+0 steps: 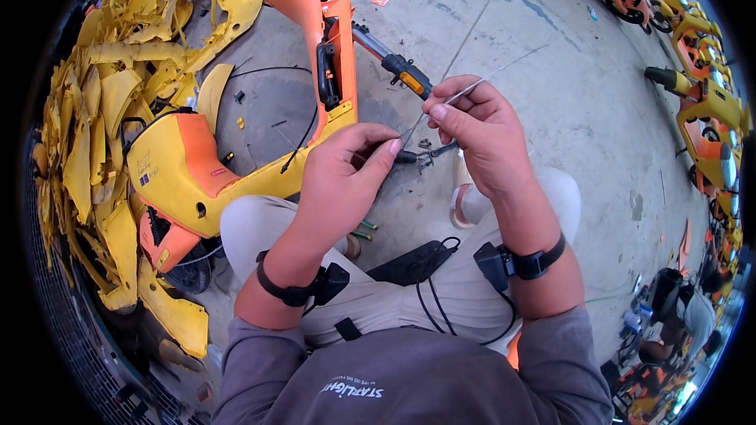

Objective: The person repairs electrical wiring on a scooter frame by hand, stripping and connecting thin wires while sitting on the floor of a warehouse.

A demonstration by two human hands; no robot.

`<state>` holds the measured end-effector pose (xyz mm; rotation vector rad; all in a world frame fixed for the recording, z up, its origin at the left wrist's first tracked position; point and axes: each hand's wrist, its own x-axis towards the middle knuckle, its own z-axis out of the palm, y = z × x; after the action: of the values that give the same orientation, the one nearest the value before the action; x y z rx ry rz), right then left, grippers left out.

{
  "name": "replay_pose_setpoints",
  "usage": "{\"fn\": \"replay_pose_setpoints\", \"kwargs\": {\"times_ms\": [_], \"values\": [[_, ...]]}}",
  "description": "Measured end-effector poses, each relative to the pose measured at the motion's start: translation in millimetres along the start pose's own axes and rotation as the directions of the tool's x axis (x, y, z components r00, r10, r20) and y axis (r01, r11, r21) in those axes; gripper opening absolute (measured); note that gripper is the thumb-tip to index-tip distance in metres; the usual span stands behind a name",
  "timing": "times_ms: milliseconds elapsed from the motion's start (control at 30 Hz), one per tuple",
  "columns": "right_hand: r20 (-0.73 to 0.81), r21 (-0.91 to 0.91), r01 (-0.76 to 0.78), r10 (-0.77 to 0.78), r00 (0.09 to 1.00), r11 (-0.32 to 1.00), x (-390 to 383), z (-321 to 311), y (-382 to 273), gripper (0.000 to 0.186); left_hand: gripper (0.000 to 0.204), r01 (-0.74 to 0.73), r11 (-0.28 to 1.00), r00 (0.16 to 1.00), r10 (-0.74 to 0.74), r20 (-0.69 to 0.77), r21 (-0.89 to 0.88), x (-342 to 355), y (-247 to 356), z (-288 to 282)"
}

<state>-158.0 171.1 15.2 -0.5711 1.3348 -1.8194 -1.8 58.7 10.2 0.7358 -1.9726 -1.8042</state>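
A thin silver-grey metal wire (508, 64) runs slantwise between my two hands, its free end reaching up to the right. My right hand (488, 138) pinches it between thumb and fingertips. Lower and to the left, my left hand (339, 177) is closed, thumb against fingers, where the wire's lower end meets them. A short black piece (405, 157) shows beside the left fingertips; whether I hold it cannot be told. A yellow and orange scooter body (272, 181) lies on its side in front of my left knee. Its metal tube with an amber reflector (411, 82) extends behind my hands.
A tall heap of broken yellow panels (118, 102) fills the left side. Black cable (272, 69) and small parts lie on the concrete floor (488, 16). Yellow scooters (705, 122) stand in a row at right. A black pouch (413, 264) rests between my legs.
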Motion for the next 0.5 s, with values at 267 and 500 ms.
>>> {"fn": "replay_pose_setpoints", "kwargs": {"times_ms": [267,500], "values": [[0.007,0.007,-0.021,0.021,1.0,1.0,-2.3,16.3,12.1,0.024,0.013,-0.108,0.976,0.989,0.124,-0.076,0.188,1.2,6.0,-2.8],[-0.045,-0.02,0.008,-0.009,0.999,1.0,1.0,7.2,5.6,0.024,0.014,0.055,0.998,0.993,-0.056,0.105,0.007,7.0,-0.7,-15.5]]}}
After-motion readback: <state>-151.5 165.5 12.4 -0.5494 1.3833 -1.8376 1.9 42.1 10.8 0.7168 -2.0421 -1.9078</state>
